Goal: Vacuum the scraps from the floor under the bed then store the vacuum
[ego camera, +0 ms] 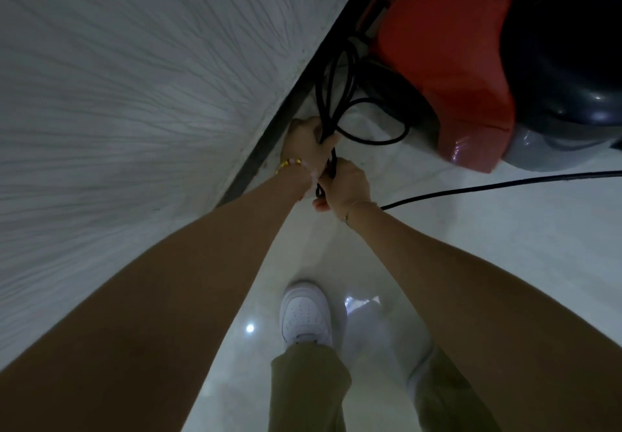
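Storage seems the step in hand: left hand (304,144) and right hand (343,182) both grip looped black cord (329,122) beside the bed (134,95), red vacuum (447,71) just beyond, so next its trailing length needs gathering.

Near the bottom, a white sneaker (304,312) pokes from an olive trouser leg (308,388); a small light reflection (249,328) sits just left.
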Available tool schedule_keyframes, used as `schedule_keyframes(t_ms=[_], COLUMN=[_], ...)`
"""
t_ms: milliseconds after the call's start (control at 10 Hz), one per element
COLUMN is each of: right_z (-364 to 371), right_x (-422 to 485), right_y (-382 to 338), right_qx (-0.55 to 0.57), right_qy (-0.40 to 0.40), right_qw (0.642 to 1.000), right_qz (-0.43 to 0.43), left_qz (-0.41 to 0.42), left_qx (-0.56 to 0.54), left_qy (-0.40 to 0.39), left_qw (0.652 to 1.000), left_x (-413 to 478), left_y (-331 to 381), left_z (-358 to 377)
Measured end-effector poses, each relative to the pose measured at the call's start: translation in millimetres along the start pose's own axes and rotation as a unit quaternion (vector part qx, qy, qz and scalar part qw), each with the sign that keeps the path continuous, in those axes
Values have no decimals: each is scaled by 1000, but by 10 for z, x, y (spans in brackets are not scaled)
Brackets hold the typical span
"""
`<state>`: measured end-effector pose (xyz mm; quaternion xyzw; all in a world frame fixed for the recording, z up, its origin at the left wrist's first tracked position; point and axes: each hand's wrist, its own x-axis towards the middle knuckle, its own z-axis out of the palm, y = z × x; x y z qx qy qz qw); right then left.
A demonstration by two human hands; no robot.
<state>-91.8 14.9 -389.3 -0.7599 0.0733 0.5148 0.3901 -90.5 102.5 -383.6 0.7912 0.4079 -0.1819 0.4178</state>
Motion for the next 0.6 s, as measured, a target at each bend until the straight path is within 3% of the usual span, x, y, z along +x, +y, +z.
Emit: schedule_keyframes(t_ms=[100,300,500,600], right_z=[-10,-26,-397,-622], right_x=[19,-167,-757,-1169], right_y=[-18,-89,-196,-261], right_qx=[31,224,157,94], right_qy=[5,-53,-111,-85], right_qw=[999,966,972,982], right_qz=[13,119,136,138], left_qz=[-5,-58,-102,-128], left_qx=[-29,-64,-46,-28], left_qy=[-21,-61,-72,-72], left_qw=[999,994,991,989], left_x=[-71,-257,-728,-1048], left_y=[-17,51,103,227], left_z=[-25,-179,-559,-778])
